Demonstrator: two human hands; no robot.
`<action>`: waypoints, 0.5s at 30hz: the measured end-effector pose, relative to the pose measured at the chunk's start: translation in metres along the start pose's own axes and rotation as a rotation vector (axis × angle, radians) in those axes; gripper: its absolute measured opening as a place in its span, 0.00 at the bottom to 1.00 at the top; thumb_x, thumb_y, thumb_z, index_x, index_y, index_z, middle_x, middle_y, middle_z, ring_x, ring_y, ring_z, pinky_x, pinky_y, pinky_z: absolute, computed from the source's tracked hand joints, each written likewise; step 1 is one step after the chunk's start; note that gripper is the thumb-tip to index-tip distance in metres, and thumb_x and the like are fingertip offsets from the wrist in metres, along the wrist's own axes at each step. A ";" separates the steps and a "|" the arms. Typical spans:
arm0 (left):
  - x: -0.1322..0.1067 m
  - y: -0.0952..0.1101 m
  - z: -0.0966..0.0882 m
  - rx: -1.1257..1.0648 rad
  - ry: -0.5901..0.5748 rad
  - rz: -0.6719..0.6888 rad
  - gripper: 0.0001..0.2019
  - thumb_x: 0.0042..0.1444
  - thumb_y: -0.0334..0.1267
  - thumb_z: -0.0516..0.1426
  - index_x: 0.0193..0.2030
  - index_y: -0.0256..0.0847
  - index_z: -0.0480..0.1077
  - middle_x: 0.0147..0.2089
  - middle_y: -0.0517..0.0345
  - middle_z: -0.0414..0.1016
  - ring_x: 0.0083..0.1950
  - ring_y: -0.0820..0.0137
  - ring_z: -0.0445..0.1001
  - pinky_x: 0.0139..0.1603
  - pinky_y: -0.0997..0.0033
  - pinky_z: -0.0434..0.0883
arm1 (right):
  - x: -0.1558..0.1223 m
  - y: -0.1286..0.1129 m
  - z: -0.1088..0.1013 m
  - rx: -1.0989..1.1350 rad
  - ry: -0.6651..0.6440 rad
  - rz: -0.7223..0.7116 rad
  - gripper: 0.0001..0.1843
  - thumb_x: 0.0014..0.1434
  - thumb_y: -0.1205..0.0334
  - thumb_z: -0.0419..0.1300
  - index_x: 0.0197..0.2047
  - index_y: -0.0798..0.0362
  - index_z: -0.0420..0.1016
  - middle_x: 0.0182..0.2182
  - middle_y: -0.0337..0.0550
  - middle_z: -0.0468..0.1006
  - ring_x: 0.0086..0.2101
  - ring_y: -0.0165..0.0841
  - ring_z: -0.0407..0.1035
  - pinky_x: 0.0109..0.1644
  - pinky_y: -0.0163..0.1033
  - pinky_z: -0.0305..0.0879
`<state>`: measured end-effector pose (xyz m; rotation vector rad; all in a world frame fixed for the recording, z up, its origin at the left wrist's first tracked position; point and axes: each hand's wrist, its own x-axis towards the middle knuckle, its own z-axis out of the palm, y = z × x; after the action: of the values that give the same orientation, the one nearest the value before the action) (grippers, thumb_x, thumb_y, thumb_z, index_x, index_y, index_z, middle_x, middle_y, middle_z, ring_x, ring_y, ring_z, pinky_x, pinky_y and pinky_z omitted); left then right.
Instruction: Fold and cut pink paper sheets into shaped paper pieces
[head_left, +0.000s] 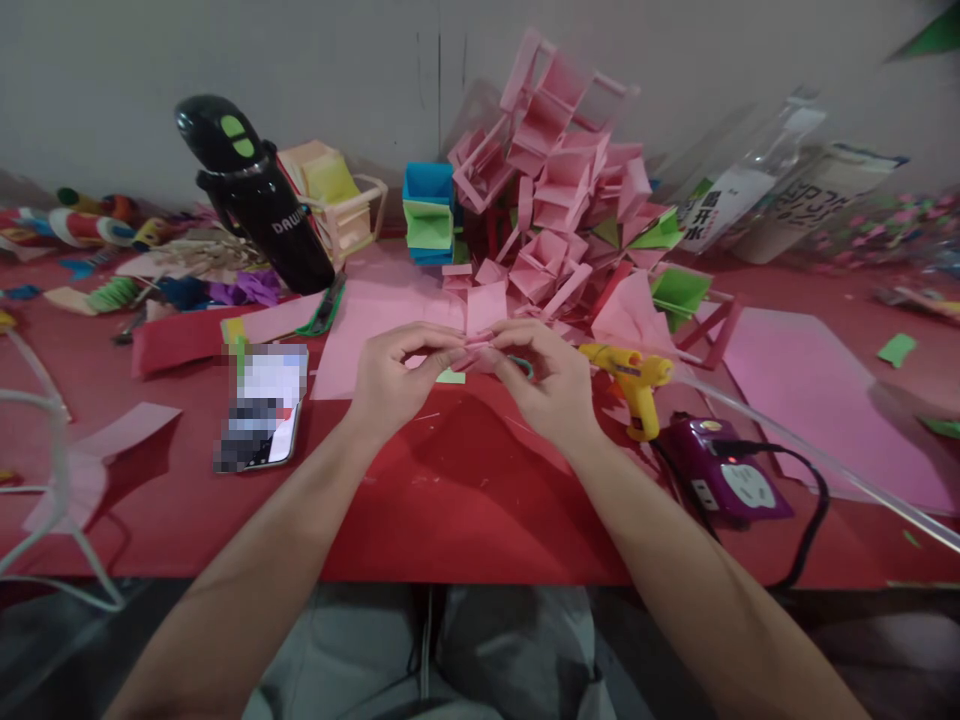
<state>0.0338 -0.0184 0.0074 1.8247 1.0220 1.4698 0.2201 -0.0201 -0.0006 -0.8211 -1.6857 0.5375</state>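
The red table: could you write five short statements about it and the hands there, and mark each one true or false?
1. The left hand and right hand both hold folded pink paper. True.
2. The glue gun is blue. False: the glue gun is yellow.
3. The phone lies left of the left hand. True.
4. The black bottle is right of the glue gun. False: the black bottle is on the left, beyond the phone.
5. A black cord plugs into the purple box. True.
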 end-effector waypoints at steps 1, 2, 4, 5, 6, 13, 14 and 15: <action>0.000 0.000 0.000 -0.008 0.005 -0.011 0.01 0.57 0.34 0.66 0.35 0.42 0.81 0.39 0.55 0.85 0.42 0.66 0.82 0.46 0.66 0.79 | -0.001 0.001 0.001 0.024 0.013 0.020 0.01 0.63 0.62 0.64 0.39 0.48 0.76 0.40 0.42 0.80 0.43 0.34 0.76 0.47 0.42 0.75; 0.000 0.000 0.001 -0.016 0.018 -0.028 0.01 0.56 0.35 0.66 0.36 0.42 0.81 0.38 0.55 0.84 0.41 0.66 0.83 0.45 0.67 0.79 | -0.001 0.001 0.001 0.041 0.027 0.033 0.01 0.62 0.63 0.64 0.39 0.48 0.76 0.40 0.41 0.80 0.42 0.33 0.76 0.47 0.41 0.75; -0.001 -0.001 0.001 -0.047 0.048 -0.076 0.07 0.54 0.36 0.68 0.39 0.41 0.80 0.38 0.56 0.85 0.40 0.66 0.83 0.43 0.69 0.80 | -0.002 0.001 0.002 0.052 0.043 0.041 0.02 0.62 0.63 0.65 0.38 0.49 0.76 0.39 0.40 0.80 0.41 0.32 0.76 0.47 0.40 0.75; -0.001 0.000 0.001 -0.074 0.057 -0.101 0.11 0.52 0.37 0.69 0.42 0.41 0.79 0.38 0.55 0.85 0.40 0.66 0.83 0.43 0.69 0.80 | -0.002 0.001 0.002 0.050 0.047 0.042 0.01 0.61 0.63 0.65 0.38 0.49 0.76 0.39 0.40 0.80 0.41 0.32 0.76 0.47 0.40 0.75; -0.001 0.000 0.001 -0.103 0.060 -0.122 0.14 0.51 0.37 0.70 0.45 0.41 0.77 0.38 0.55 0.85 0.41 0.65 0.84 0.43 0.69 0.81 | -0.002 0.000 0.002 0.047 0.050 0.044 0.01 0.62 0.64 0.65 0.38 0.49 0.76 0.38 0.40 0.80 0.40 0.32 0.75 0.46 0.40 0.75; 0.001 0.001 -0.002 -0.075 0.059 -0.097 0.18 0.49 0.40 0.71 0.45 0.39 0.75 0.39 0.54 0.84 0.42 0.65 0.84 0.44 0.69 0.82 | 0.002 -0.002 -0.003 0.011 0.095 0.058 0.03 0.61 0.61 0.66 0.36 0.49 0.76 0.36 0.40 0.81 0.39 0.33 0.75 0.45 0.41 0.75; 0.002 0.001 -0.002 -0.055 0.063 -0.092 0.17 0.50 0.39 0.71 0.44 0.39 0.75 0.39 0.54 0.84 0.41 0.65 0.84 0.44 0.68 0.82 | 0.003 -0.003 -0.004 0.000 0.096 0.056 0.03 0.61 0.60 0.66 0.36 0.49 0.76 0.35 0.40 0.81 0.39 0.34 0.76 0.45 0.42 0.75; 0.002 0.001 -0.002 -0.040 0.068 -0.089 0.15 0.51 0.39 0.70 0.43 0.39 0.75 0.40 0.54 0.84 0.41 0.65 0.84 0.44 0.68 0.82 | 0.003 -0.003 -0.004 -0.010 0.094 0.057 0.04 0.61 0.60 0.66 0.36 0.49 0.76 0.35 0.41 0.81 0.39 0.34 0.76 0.46 0.42 0.76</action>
<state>0.0320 -0.0179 0.0098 1.6895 1.0852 1.4967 0.2231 -0.0202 0.0045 -0.8905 -1.5841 0.5212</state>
